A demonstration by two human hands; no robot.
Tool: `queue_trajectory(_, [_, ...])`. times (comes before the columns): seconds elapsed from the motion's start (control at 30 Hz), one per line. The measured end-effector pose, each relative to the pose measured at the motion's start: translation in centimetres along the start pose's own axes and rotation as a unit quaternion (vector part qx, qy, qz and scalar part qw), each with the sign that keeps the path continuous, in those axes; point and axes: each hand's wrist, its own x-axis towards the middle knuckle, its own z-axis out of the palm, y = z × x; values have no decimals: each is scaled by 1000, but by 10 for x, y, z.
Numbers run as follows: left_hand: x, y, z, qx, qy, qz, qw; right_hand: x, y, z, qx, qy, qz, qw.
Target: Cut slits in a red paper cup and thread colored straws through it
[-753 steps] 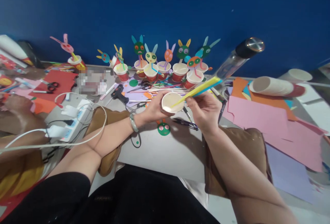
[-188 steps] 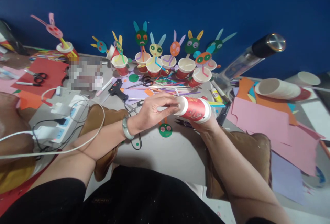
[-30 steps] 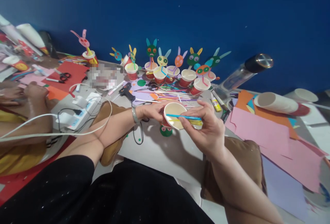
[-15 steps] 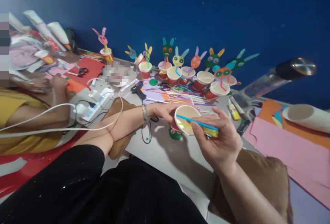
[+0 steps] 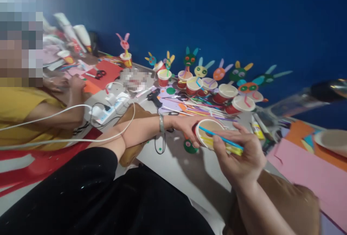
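My left hand [image 5: 185, 125] is wrapped round a red and white paper cup [image 5: 207, 126], tilted so that its inside shows. Between the thumb and fingers of my right hand [image 5: 241, 152] are a blue stick [image 5: 217, 136] and a yellow one [image 5: 233, 149], both reaching over the cup's mouth. A green round paper face [image 5: 190, 146] shows just below the cup. Behind it stand several cups with paper rabbit heads, one of them orange [image 5: 247, 87]. Coloured sticks [image 5: 197, 109] lie between those cups and my left hand.
A black glue gun [image 5: 155, 98] and a power strip [image 5: 115, 108] with white cables lie left. A person in a yellow sleeve [image 5: 18, 114] sits further left. At right are a bottle [image 5: 295, 103] and pink paper [image 5: 300, 162].
The whole view has shifted, so most things appear further right. My left fingers have come round the cup's near side. Both hands still hold the same things.
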Motion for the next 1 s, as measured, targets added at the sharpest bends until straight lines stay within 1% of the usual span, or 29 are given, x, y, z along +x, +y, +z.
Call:
queue_trajectory(0.07, [0,-5,-1,13,14,7,1000,0,0,-2,-15,-12,3,1000])
queue_trajectory(0.2, [0,-13,-3,31,0,19,999,4,-2,-6,-49,-27,18,998])
queue_trajectory(0.33, [0,-14,-2,37,19,32,999,12,-5,-11,-56,-81,26,995])
queue_trajectory(0.47, [0,-11,5,-8,19,29,999,19,-4,-17,-57,-115,76,989])
queue_trajectory(0.57, [2,-10,12,-49,29,51,997,22,0,-18,-59,-131,98,985])
queue_trajectory(0.63, [4,-9,16,-43,53,79,995,23,3,-18,-56,-138,111,983])
queue_trajectory(0.7, [4,-9,18,-25,67,89,993,23,7,-17,-50,-144,129,980])
queue_trajectory(0.83, [5,-11,20,-22,76,86,993,22,14,-17,-53,-150,159,974])
queue_trajectory(0.93, [6,-17,18,-42,82,74,993,22,19,-17,-61,-140,165,974])
queue_trajectory(1.0, [8,-21,19,-61,85,68,992,22,21,-16,-48,-136,167,975])
